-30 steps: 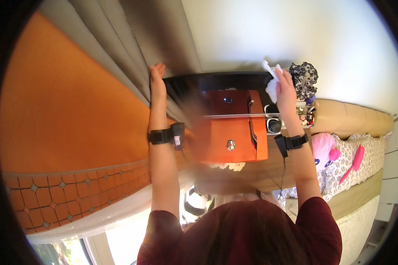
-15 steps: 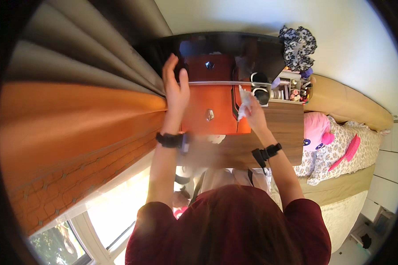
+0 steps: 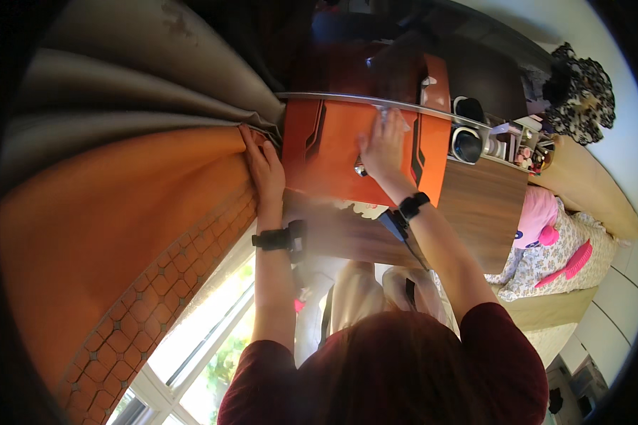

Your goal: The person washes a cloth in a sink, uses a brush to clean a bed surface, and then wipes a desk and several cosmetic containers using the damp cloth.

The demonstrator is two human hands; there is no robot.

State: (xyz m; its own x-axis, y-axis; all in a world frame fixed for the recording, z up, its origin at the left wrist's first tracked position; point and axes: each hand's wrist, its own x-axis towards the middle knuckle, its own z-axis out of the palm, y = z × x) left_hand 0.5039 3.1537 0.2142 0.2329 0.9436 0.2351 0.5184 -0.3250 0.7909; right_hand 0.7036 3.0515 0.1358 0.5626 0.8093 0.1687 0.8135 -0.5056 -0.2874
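Note:
My left hand [image 3: 266, 170] rests against the edge of the orange and grey curtain [image 3: 156, 159], its fingers stretched out and the thumb apart. My right hand [image 3: 383, 152] lies on an orange box [image 3: 340, 145] with dark stripes, pressing a crumpled white wipe [image 3: 404, 122] to its top. Most of the wipe is hidden beneath the fingers. A small shiny emblem on the box peeks out beside the right hand. The box sits on a brown wooden desk [image 3: 468, 205]. Each wrist wears a black strap.
Behind the box stands a glossy black screen [image 3: 489, 78] that mirrors it. To its right are a white and black rounded thing [image 3: 466, 144] and an organizer [image 3: 510, 152] of small items. Farther right, a bed holds a pink plush toy [image 3: 539, 212] and a pink brush [image 3: 574, 263].
My left hand has come down from beside the screen to the curtain's edge. My right hand has moved from the box's right side onto its top with the wipe. The view has shifted.

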